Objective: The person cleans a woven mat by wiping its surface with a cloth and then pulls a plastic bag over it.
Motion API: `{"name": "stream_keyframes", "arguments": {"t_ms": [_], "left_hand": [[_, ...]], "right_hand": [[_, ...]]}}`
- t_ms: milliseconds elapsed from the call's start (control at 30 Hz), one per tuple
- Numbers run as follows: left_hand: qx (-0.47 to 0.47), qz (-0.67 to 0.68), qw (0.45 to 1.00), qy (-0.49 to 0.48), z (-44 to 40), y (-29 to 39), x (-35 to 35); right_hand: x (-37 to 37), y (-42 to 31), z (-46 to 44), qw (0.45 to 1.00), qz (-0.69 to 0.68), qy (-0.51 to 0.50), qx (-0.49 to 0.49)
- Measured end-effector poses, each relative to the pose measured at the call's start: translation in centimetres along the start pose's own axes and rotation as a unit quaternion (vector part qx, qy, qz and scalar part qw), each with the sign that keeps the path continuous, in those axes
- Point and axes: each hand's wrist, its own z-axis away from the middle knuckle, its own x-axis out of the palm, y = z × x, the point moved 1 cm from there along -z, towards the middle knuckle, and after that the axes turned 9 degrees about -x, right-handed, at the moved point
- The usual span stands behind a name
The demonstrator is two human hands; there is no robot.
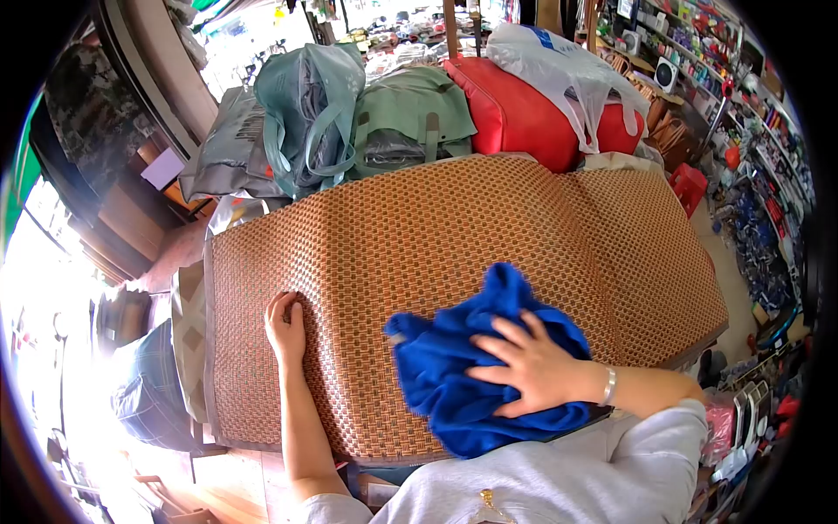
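A brown woven mat point(436, 218) covers a broad surface in front of me and bends over a ridge on its right. My right hand point(519, 362), with a silver bracelet at the wrist, lies spread on a crumpled blue cloth point(445, 384) near the mat's front edge. The fingers are apart and press on top of the cloth. To the left, my left hand point(285, 325) rests on the mat with its fingers loosely curled; nothing shows in it.
Behind the mat stand a grey bag point(229, 144), a teal bag point(305, 113), a green bag point(410, 113) and a red bag point(515, 113) under a white plastic bag point(559, 70). A red stool point(688, 188) and stocked shelves are at right. Folded jeans point(153, 389) lie at left.
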Motion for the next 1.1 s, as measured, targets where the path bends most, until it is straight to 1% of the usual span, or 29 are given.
{"name": "stream_keyframes", "arguments": {"t_ms": [33,100,167,233,300,367,400,500,567,633,667,767,833,967,1033,1100], "left_hand": [[0.000,0.001,1.000,0.001,0.1,-0.1,0.1],[0.046,-0.003,0.998,0.044,0.3,-0.1,0.1],[0.044,0.005,0.998,0.045,0.2,-0.2,0.1],[0.042,0.012,0.998,0.045,0.2,-0.1,0.0],[0.021,0.056,0.998,0.030,0.3,0.0,-0.1],[0.007,0.074,0.997,0.029,0.5,0.3,-0.2],[-0.006,0.073,0.997,0.024,0.6,0.5,-0.3],[-0.021,0.072,0.997,0.022,0.8,0.9,-0.6],[-0.026,0.073,0.997,0.020,0.7,0.8,-0.6],[-0.005,0.069,0.998,0.006,0.5,0.3,-0.5],[-0.021,0.068,0.997,0.004,0.7,0.7,-0.5],[-0.009,0.054,0.998,0.010,0.5,0.2,-0.3],[-0.018,0.056,0.998,0.005,0.8,0.8,-0.3],[0.005,0.043,0.999,0.002,0.4,0.0,-0.2],[0.010,0.050,0.999,0.006,0.1,-0.3,-0.1],[0.009,0.049,0.999,0.006,0.2,-0.3,-0.2]], "right_hand": [[0.6,0.1,-1.7,0.999,-0.016,0.000,-0.035],[1.6,1.0,-5.4,0.995,-0.024,0.016,-0.100],[2.5,2.9,-9.3,0.992,-0.025,0.052,-0.112],[3.1,6.1,-12.7,0.993,0.013,0.084,-0.087],[2.7,10.1,-14.7,0.990,0.065,0.120,-0.028],[2.1,14.4,-14.8,0.979,0.125,0.143,0.067],[1.5,16.3,-14.1,0.971,0.134,0.155,0.124],[-0.2,20.5,-9.4,0.937,0.157,0.159,0.269],[-0.4,21.0,-5.4,0.912,0.174,0.181,0.324],[0.1,20.0,0.7,0.906,0.096,0.207,0.356],[0.2,18.6,2.6,0.909,0.076,0.207,0.355],[0.0,12.8,6.4,0.921,0.041,0.199,0.332],[-0.3,8.4,7.2,0.936,0.077,0.176,0.295],[-1.1,2.0,5.6,0.977,0.087,0.085,0.173],[-0.9,1.0,3.9,0.991,0.054,0.073,0.096],[-0.3,1.3,2.1,0.997,0.035,0.053,0.052]]}}
